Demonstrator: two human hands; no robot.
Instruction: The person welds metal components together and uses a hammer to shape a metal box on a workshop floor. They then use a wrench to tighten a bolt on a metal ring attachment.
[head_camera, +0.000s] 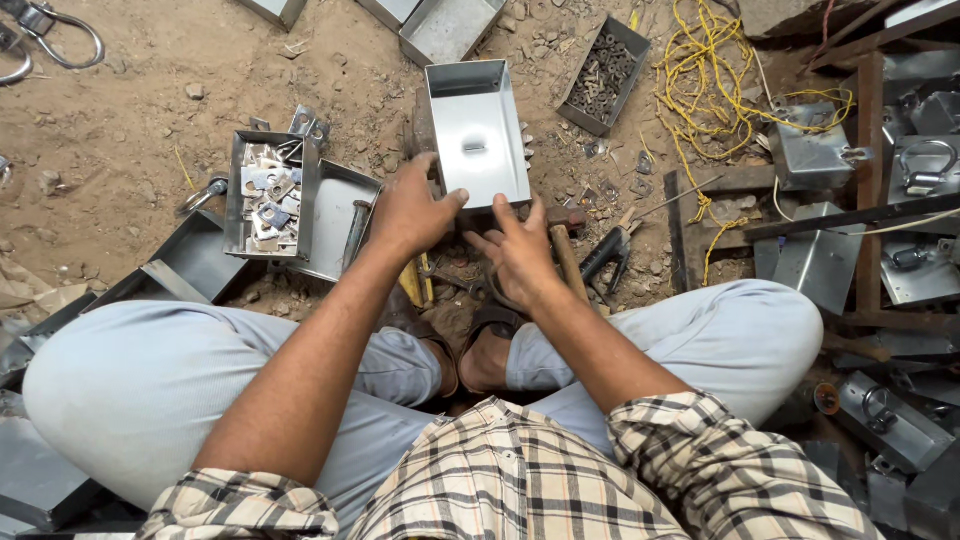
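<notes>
A shiny rectangular metal box (477, 130) lies open-side up on the dirt in front of my crossed legs. My left hand (412, 208) grips its near left corner, thumb against the rim. My right hand (520, 250) rests by the near edge with fingers spread, fingertips touching the box's front wall. A wooden-handled hammer (566, 255) lies just right of my right hand, partly hidden by it.
A metal tray of small flat metal parts (268, 195) sits to the left. A tray of dark screws (601, 75) lies at the back right beside tangled yellow cord (715, 90). Finished metal lock cases (815, 150) pile up on the right. Pliers (610, 250) lie nearby.
</notes>
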